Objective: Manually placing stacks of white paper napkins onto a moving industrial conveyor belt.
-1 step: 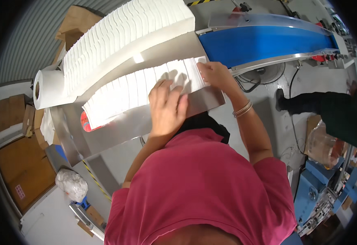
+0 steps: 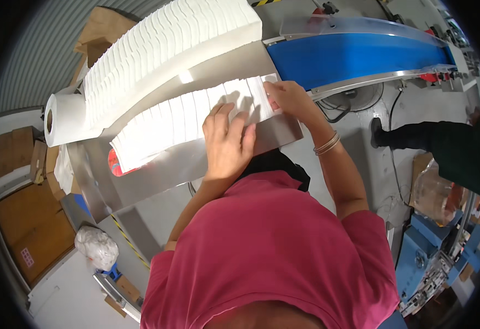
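Long row of white, thin, folded paper-like sheets (image 2: 166, 123), packed face to face into one block. Lies lengthwise on the shiny flat steel table (image 2: 168, 171), close to its near edge, slanting from lower left to upper right. Row bows slightly. Dark, thin seams split most of it into bundles of roughly similar width; seams sit closer at the right end, where fine layered edges show. Upper edge is uneven, slightly stepped from bundle to bundle. Leftmost bundle tilts, its lower corner pointing toward the near side. Right end sits near the table's right edge. Surface plain, matte, brightly lit, with shadows toward the right. Part of the near side near the right end is hidden.
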### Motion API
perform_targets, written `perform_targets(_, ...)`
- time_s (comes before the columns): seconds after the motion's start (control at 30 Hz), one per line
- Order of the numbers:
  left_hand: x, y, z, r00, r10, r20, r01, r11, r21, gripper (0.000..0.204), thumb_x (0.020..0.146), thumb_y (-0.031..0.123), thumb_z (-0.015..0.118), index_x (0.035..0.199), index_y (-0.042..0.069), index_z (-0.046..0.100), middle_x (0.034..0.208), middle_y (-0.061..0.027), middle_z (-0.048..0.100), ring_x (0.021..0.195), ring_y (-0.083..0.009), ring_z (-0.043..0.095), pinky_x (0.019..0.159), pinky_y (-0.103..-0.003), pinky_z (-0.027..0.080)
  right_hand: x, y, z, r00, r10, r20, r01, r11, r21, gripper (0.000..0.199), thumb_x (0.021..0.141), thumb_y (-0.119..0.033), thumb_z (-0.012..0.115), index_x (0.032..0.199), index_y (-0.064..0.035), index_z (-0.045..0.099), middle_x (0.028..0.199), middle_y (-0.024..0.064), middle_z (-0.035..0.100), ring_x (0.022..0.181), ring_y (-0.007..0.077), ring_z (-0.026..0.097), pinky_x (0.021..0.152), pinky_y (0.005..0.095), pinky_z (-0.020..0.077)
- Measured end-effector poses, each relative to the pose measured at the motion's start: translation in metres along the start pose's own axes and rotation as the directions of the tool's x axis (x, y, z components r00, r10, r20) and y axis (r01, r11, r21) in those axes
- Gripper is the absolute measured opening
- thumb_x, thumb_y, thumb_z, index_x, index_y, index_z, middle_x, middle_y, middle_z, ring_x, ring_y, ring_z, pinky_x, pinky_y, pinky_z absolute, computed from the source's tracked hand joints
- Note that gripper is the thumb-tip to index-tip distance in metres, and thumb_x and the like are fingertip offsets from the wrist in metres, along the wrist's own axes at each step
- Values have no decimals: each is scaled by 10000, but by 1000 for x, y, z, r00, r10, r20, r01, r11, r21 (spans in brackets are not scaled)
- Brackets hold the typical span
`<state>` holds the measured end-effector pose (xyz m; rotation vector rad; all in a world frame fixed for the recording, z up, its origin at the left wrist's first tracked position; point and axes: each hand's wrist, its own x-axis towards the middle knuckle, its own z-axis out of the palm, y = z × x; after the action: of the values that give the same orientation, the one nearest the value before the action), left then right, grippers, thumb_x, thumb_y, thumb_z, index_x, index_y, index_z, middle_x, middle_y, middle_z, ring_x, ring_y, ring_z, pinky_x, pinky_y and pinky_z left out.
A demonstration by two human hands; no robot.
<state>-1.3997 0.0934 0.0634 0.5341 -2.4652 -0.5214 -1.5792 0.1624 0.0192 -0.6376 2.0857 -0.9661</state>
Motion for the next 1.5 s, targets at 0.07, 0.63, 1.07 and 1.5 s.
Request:
perform_targets(0.07,-3,-3,12,1000,-30,7,29,1000,7,227,798,168,661,1010,87,650,1213,-153,481,1150,-352,436,948,-448,337,0,-14,-3,963,76,258,-139,962,236,422,906,-427,507,853,-29,637,760,13,595,683,97,559,596,226,423)
perform_targets(0.63,9,8,39,904,-336,-263,421,808,412,171,722,46,668,890,69,648,1250,-144,499,1211,-372,422,986,-505,303,78,-23,-31,756,-427,497,635,662,-398,461,761,-271,703,1128,-12,596,1132,177,617,1039,297,599,833,375,496)
perform_targets(1.07,18,-1,47,891,-310,-332,424,829,364,443,762,40,649,1194,39,555,1224,-142,539,1204,-342,467,990,-456,357,91,-3,-8,707,-363,607,679,586,-441,450,658,-313,754,920,26,617,892,188,645,841,332,627,730,407,495)
perform_targets(1.5,11,-5,51,901,-280,-331,389,859,332,403,750,32,650,1149,34,592,1193,-164,550,1177,-357,486,964,-471,381,83,53,-94,918,-262,298,241,965,106,325,884,-258,636,1050,20,603,863,14,608,777,61,505,683,228,426)
